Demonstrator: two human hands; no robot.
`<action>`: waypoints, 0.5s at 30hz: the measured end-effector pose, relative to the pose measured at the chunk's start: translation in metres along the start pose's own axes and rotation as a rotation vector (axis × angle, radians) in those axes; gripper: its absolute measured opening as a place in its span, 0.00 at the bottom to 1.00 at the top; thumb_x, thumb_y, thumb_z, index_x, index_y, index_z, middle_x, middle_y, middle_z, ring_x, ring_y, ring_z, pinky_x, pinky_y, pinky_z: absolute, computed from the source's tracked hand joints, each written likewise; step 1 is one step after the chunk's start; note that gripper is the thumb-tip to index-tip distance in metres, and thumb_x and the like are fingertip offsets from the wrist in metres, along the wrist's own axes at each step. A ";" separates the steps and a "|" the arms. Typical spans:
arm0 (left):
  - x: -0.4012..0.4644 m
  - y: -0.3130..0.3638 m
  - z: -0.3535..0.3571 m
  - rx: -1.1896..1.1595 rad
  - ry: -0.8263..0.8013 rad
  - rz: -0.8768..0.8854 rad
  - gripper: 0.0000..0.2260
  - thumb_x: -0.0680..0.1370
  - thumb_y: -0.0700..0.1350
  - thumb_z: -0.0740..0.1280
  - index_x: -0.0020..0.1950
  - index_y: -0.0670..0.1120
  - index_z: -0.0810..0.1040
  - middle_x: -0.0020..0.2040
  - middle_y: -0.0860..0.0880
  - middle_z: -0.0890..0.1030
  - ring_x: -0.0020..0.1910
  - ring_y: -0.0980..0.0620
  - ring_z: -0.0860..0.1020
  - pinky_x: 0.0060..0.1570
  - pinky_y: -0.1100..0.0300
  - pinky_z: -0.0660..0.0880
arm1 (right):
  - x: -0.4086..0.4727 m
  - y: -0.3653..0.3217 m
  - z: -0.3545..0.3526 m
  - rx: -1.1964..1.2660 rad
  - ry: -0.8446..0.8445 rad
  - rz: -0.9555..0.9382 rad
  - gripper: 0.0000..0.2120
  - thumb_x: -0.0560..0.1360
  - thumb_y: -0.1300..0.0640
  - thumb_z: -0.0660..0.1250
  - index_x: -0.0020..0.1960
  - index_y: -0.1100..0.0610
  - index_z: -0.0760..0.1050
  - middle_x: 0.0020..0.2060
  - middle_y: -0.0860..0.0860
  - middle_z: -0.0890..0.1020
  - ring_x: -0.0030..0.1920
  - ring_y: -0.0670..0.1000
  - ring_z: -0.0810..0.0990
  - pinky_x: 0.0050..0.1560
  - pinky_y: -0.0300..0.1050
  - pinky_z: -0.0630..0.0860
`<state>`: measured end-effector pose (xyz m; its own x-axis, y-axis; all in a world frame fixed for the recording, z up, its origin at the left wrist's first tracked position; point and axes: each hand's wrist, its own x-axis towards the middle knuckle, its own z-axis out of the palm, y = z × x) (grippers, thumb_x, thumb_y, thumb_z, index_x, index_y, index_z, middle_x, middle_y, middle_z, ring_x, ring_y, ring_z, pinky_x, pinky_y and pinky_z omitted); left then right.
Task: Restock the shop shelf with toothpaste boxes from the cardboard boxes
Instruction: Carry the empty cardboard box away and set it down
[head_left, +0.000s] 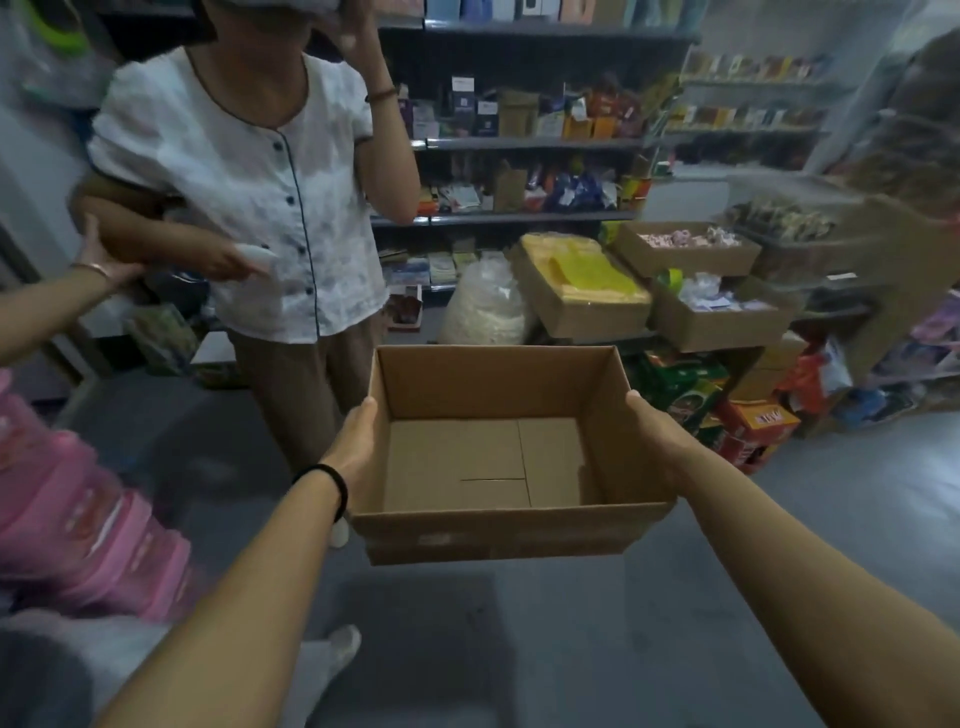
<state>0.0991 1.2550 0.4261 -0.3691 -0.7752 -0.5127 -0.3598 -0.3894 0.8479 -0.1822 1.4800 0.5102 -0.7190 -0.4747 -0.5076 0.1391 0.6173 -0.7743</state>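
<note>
**Empty box held out in the aisle**

We hold the cardboard box (498, 457) at centre, left hand (353, 441) and right hand (652, 431) gripping its side walls. A person in a white shirt (249, 182) stands at eleven o'clock; stocked shelves (530, 143) stand at twelve.

Single head-worn view, forward and downward, close above outstretched arms.

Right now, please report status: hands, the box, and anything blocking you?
Left hand and right hand hold the cardboard box by its sides. Box empty, no toothpaste inside. Person in white shirt stands just ahead, left of the box.
</note>
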 end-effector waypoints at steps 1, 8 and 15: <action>0.012 0.016 0.000 -0.018 0.009 0.021 0.49 0.57 0.78 0.50 0.75 0.57 0.59 0.72 0.48 0.68 0.69 0.45 0.68 0.69 0.43 0.63 | 0.015 -0.015 0.003 0.009 0.006 0.002 0.32 0.81 0.39 0.49 0.76 0.61 0.60 0.73 0.59 0.66 0.71 0.61 0.65 0.71 0.53 0.60; 0.089 0.114 0.021 0.003 0.070 0.076 0.27 0.82 0.60 0.46 0.77 0.50 0.55 0.74 0.48 0.63 0.72 0.45 0.62 0.72 0.48 0.59 | 0.131 -0.100 0.023 0.015 0.026 0.008 0.32 0.81 0.39 0.51 0.76 0.61 0.60 0.73 0.58 0.66 0.71 0.59 0.66 0.70 0.51 0.62; 0.223 0.194 0.043 -0.035 0.198 0.050 0.27 0.82 0.60 0.46 0.78 0.49 0.53 0.77 0.47 0.57 0.74 0.45 0.59 0.73 0.48 0.57 | 0.305 -0.198 0.050 0.004 -0.076 -0.085 0.36 0.76 0.34 0.54 0.75 0.58 0.63 0.71 0.56 0.69 0.70 0.58 0.69 0.71 0.56 0.64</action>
<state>-0.0904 1.0277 0.4703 -0.2088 -0.8752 -0.4364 -0.3137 -0.3627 0.8775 -0.3950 1.1815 0.4896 -0.6747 -0.5714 -0.4672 0.0831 0.5702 -0.8173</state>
